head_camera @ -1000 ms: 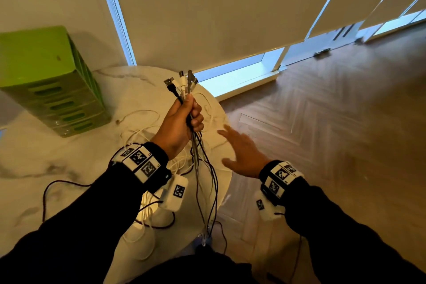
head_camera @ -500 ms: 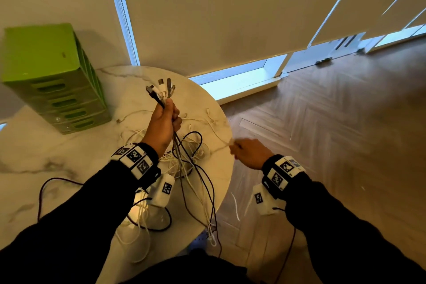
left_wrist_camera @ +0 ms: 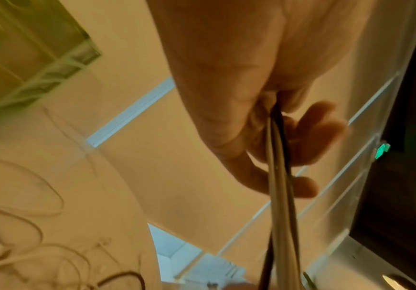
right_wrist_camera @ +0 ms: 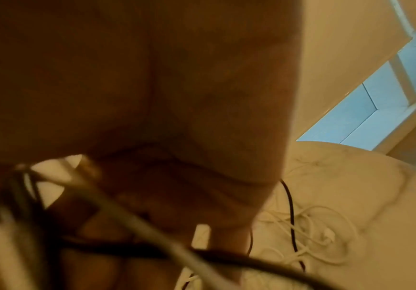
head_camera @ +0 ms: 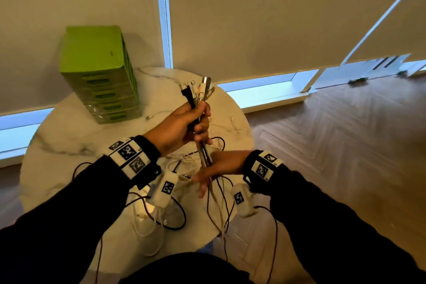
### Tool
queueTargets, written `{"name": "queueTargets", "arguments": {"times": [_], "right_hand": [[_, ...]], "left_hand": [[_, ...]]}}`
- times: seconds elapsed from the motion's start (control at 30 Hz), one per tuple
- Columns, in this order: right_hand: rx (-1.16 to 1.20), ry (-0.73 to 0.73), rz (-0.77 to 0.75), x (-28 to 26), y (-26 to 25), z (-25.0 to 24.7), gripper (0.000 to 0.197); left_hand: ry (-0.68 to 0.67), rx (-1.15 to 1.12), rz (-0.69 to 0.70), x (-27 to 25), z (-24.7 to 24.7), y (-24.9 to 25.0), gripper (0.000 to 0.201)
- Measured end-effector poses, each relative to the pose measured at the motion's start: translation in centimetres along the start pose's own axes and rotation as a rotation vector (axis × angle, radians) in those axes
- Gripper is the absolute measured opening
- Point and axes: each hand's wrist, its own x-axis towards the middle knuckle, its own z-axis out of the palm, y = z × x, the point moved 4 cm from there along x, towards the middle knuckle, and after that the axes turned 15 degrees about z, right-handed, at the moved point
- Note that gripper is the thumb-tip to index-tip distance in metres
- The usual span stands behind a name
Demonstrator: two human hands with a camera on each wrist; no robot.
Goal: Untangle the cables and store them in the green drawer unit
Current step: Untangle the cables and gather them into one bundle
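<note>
Above the round bench (head_camera: 69,140), the left hand (head_camera: 182,127) grips the cables (head_camera: 198,94) just below their plugs while the right hand (head_camera: 219,166), fingers loose, combs the limp, light, snag-prone strands lower down, the green drawer unit (head_camera: 99,76) far left.

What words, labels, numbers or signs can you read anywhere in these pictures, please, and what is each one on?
No readable words or numbers.
Small dark mark on top of the green drawer unit: too small to read.
Wrist bands and camera pods: black-and-white square code markers; tiny print beside them is illegible.
</note>
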Motion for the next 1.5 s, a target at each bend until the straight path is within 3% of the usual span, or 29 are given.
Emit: {"name": "queueTargets", "arguments": {"times": [0.07, 0.1, 0.17, 0.27, 0.33, 0.5, 0.67, 0.77, 0.9, 1.0, 1.1, 1.2, 1.37, 1.5], "right_hand": [[0.026, -0.058, 0.048, 0.2, 0.3, -0.5, 0.034], [0.002, -0.009, 0.072, 0.0, 0.5, -1.4, 0.034], [-0.112, 0.237, 0.111, -0.2, 0.5, -4.2, 0.036], [-0.214, 0.831, 0.036, 0.1, 0.0, -7.5, 0.037], [-0.153, 0.987, -0.055, 0.8, -0.9, -6.8, 0.029], [-0.405, 0.744, -0.273, 3.4, -3.9, 1.0, 0.024], [-0.536, 0.545, -0.294, 5.6, -4.7, 7.4, 0.068], [-0.578, 0.428, -0.177, 6.8, -4.5, 7.2, 0.076], [-0.457, 0.28, -0.086, 8.5, -5.0, 3.2, 0.073], [-0.341, 0.321, -0.067, 9.0, -6.2, -0.7, 0.07], [-0.407, 0.441, -0.098, 11.6, -6.5, -4.8, 0.037], [-0.471, 0.476, -0.062, 15.0, -6.0, -7.2, 0.025], [-0.622, 0.509, -0.092, 18.8, -7.1, -7.8, 0.025], [-0.677, 0.723, -0.18, 20.8, -8.7, -8.3, 0.047]], "left_hand": [[0.025, -0.041, -0.055, -1.1, -1.8, 1.1, 0.022], [0.048, -0.05, -0.064, -1.5, -2.5, 1.4, 0.021], [0.152, -0.054, -0.011, -2.5, -4.1, 1.8, 0.017], [0.404, -0.15, 0.156, -3.2, -5.6, 2.2, 0.011], [0.549, -0.16, 0.263, -3.6, -6.6, 2.6, 0.017], [0.805, -0.138, 0.435, -4.7, -9.1, 4.4, 0.02], [0.911, -0.077, 0.394, -5.5, -9.9, 2.6, 0.022], [0.897, -0.016, 0.3, -6.1, -11.4, 0.5, 0.021], [0.896, -0.047, 0.232, -6.8, -13.9, -0.5, 0.03], [0.9, -0.072, 0.185, -6.8, -15.2, -1.0, 0.036], [0.89, -0.033, 0.152, -6.6, -15.7, -2.0, 0.033], [0.877, 0.002, 0.121, -6.5, -15.8, -3.1, 0.034], [0.902, 0.074, 0.055, -7.2, -16.0, -4.7, 0.034], [0.926, 0.143, 0.013, -7.8, -16.0, -5.3, 0.033]]}}
